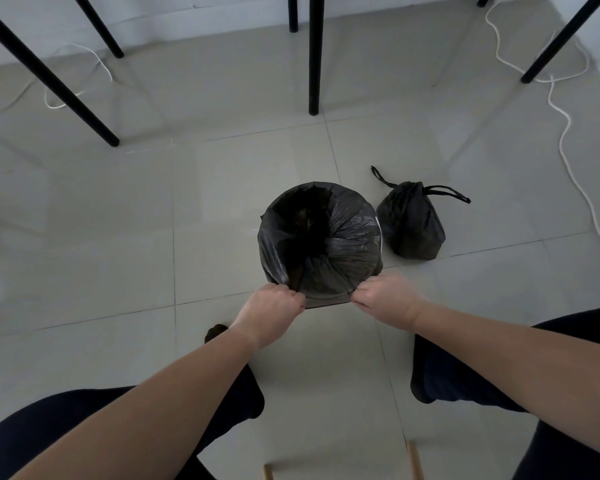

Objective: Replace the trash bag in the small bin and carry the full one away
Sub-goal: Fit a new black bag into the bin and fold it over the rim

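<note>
The bin liner [343,237] and the tied bag [411,226] are seen as glossy black. The floor tiles [118,220] are rendered pale grey-beige; the cord [568,133] is white, the furniture legs [314,53] black.
</note>
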`<control>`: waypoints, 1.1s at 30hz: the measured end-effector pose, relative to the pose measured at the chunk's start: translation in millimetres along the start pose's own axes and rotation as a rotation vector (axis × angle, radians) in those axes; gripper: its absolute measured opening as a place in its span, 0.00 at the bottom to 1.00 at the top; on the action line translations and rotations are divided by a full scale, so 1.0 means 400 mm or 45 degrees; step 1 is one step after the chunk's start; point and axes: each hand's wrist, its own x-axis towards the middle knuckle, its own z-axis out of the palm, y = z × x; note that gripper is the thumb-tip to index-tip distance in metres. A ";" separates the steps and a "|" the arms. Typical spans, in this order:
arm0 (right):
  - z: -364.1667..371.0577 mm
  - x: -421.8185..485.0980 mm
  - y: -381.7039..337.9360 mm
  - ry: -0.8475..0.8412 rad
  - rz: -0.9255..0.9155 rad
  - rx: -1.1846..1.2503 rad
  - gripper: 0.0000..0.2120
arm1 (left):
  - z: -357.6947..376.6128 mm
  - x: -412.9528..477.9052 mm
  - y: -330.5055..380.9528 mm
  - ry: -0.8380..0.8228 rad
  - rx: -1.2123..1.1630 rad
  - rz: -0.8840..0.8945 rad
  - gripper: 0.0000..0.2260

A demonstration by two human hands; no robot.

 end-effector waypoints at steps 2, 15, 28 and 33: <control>0.022 0.001 0.005 0.003 0.006 -0.041 0.09 | 0.013 -0.003 -0.001 0.026 0.048 0.013 0.09; -0.057 0.009 0.044 0.259 0.458 0.282 0.15 | -0.073 0.076 -0.105 -0.675 -0.627 -0.265 0.17; -0.111 0.091 0.211 0.263 1.637 1.688 0.07 | -0.087 0.077 -0.226 0.071 -1.769 -1.343 0.12; -0.087 0.108 0.213 0.345 1.565 1.599 0.07 | -0.060 0.098 -0.227 0.226 -1.714 -1.420 0.04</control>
